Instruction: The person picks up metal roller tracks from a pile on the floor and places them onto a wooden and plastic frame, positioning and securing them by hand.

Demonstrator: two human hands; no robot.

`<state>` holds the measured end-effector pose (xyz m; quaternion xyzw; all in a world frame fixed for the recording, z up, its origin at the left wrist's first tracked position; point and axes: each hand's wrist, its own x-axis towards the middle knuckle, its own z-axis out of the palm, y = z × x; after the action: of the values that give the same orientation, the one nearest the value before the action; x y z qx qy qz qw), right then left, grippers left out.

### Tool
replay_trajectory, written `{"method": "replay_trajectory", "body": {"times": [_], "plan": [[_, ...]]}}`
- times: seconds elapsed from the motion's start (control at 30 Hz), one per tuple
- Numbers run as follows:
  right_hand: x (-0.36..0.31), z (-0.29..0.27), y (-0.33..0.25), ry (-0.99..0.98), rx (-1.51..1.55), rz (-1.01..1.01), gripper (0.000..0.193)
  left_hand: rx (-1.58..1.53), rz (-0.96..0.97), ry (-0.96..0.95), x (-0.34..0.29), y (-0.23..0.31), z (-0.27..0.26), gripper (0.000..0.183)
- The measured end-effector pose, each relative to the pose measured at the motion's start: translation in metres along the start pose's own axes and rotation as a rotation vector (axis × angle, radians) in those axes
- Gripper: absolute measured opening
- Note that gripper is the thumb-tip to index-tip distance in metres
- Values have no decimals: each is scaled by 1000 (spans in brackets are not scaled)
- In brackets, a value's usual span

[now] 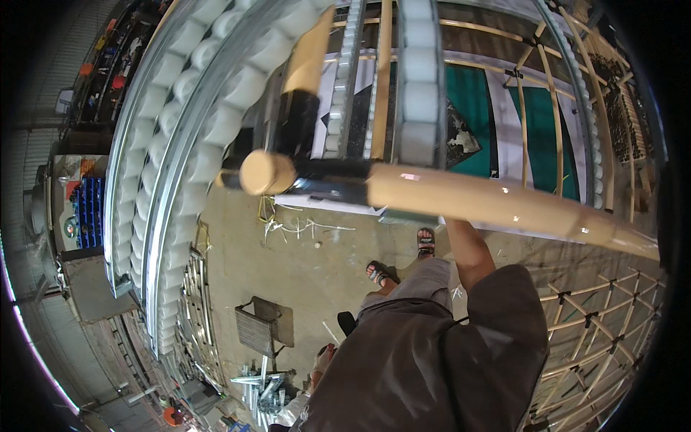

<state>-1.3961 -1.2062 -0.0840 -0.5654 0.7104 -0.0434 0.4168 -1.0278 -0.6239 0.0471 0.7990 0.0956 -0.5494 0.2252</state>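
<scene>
A beige coated pipe point(468, 194) crosses close in front of me, with a black joint point(331, 180) and a round capped end point(265, 173) at its left. My right forearm point(468, 248) reaches up beneath this pipe. The pipe hides my right hand, so its fingers and anything in them do not show. Beyond the pipe, tracks of white rollers point(421, 86) run away from me in metal rails. I cannot make out my left hand anywhere in the view.
Long roller tracks point(173, 129) slope down on the left. A small grey stool point(257, 324) and a pile of metal pieces point(263, 389) sit on the floor. Beige pipe frames point(590, 317) stand at right. Green panels point(536, 137) lie beyond the pipe. Blue bins point(90, 205) are far left.
</scene>
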Motion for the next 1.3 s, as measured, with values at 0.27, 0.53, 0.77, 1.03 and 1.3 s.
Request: {"method": "replay_trajectory", "body": {"times": [0.27, 0.53, 0.77, 1.03, 1.3], "plan": [[-57, 5, -40, 104, -384, 125, 82, -16, 62, -42, 66, 17, -64, 32], [-142, 105, -98, 542, 167, -100, 28, -157, 96, 53, 91, 38, -154, 31], [-84, 139, -228, 635, -69, -23, 59, -276, 36, -114, 155, -68, -231, 33], [22, 106, -233, 186, -188, 226, 67, -263, -91, -49, 99, -46, -190, 45], [46, 114, -217, 195, -113, 158, 66, -112, -62, -8, 56, 28, -157, 45]]}}
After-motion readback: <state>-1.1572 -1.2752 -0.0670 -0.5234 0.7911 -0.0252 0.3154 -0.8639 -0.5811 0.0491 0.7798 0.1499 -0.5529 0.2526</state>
